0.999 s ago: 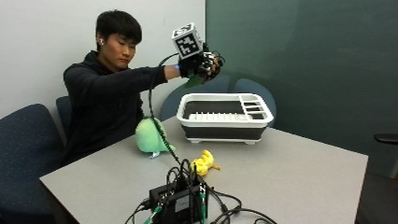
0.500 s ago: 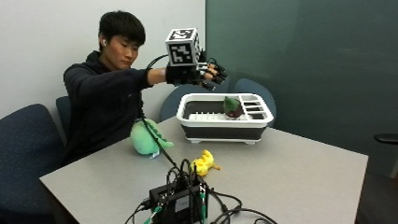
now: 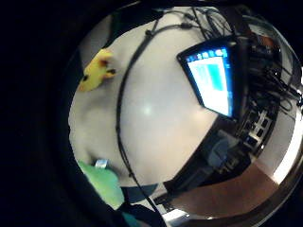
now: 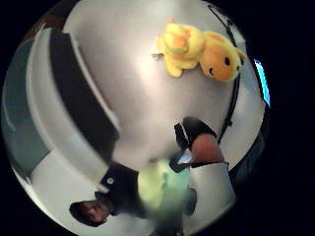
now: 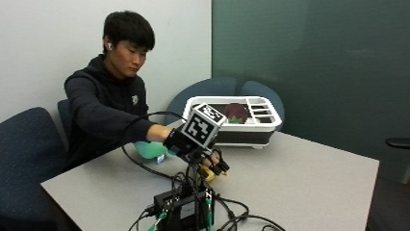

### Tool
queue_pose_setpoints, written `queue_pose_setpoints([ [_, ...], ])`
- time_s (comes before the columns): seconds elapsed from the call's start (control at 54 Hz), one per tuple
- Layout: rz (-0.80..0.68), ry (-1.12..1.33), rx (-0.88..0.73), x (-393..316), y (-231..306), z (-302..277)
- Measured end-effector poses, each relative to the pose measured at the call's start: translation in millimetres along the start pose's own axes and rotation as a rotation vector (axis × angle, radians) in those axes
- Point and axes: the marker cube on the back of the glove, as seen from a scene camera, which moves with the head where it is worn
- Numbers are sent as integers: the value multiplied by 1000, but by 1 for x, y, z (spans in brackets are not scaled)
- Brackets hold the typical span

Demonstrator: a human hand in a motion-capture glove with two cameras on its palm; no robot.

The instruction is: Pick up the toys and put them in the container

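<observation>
Your table (image 5: pixel 307 178) is grey, and you sit behind it with your right arm stretched low across the top. The white bin (image 5: pixel 256 126) with its dark band stands near the far edge, with a dark red toy (image 5: pixel 236 112) already inside. A green plush (image 5: pixel 151 149) lies on the table close to your body, beside your forearm; the palm views show it close by at the table's edge. A black device (image 5: pixel 183 209) with a lit screen and a tangle of cables sits at the near edge. Your gloved hand (image 5: pixel 204 156) hangs just over the table near the yellow plush (image 4: pixel 199 49), which lies on the bare top between the bin and the device. Your fingers point down, only slightly bent and spread, with nothing in them; the yellow plush lies free just beside them.
</observation>
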Motion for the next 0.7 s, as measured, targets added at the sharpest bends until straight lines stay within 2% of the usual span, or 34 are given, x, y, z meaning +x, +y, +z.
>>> queue_pose_setpoints([
  [0.13,-8,-34,49,0,-19,17],
  [0.278,-39,-108,271,-4,-24,13],
  [0.389,-70,-195,373,-16,-13,-4],
  [0.481,-93,-246,472,-39,13,-39],
  [0.555,-139,-308,564,-48,45,-94],
  [0.666,-352,-355,663,-78,97,-167],
  [0.703,-360,-379,672,-97,106,-183],
])
